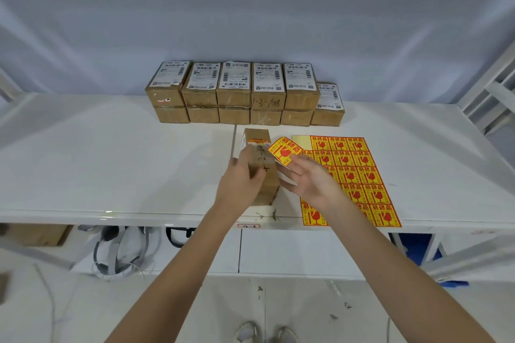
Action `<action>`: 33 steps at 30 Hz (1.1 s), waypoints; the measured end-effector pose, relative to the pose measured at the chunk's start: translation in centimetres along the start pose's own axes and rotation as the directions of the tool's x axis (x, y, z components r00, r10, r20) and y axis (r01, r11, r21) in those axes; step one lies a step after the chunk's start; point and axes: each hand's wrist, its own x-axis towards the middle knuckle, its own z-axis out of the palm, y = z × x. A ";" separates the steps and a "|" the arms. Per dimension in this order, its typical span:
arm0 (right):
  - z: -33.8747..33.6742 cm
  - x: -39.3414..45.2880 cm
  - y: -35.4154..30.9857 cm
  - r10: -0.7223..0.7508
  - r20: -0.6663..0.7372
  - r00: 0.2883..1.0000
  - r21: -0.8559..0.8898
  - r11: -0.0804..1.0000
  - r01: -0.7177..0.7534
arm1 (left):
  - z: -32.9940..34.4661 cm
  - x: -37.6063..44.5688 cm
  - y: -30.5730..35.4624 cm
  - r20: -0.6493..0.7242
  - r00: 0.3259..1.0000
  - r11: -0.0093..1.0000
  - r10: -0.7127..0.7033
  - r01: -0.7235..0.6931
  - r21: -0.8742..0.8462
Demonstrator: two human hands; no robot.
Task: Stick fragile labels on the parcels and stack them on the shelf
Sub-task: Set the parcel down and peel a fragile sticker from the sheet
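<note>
Left hand [241,179] grips the parcel [262,167] near the table's [111,161] front edge; right hand [309,178] pinches a peeled fragile label [284,151], next pressing it flat.

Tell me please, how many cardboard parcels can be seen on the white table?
12. Eleven stand at the back: a bottom row of six, and five stacked on top, none above the rightmost one. One parcel is in front, gripped by the left hand. More may be hidden behind.
</note>
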 end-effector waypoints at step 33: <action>5.7 0.4 -1.6 -0.306 -0.268 0.914 -0.671 0.739 0.050 | -2.2 4.8 -1.8 -0.016 0.999 0.962 -0.051 0.045 -0.268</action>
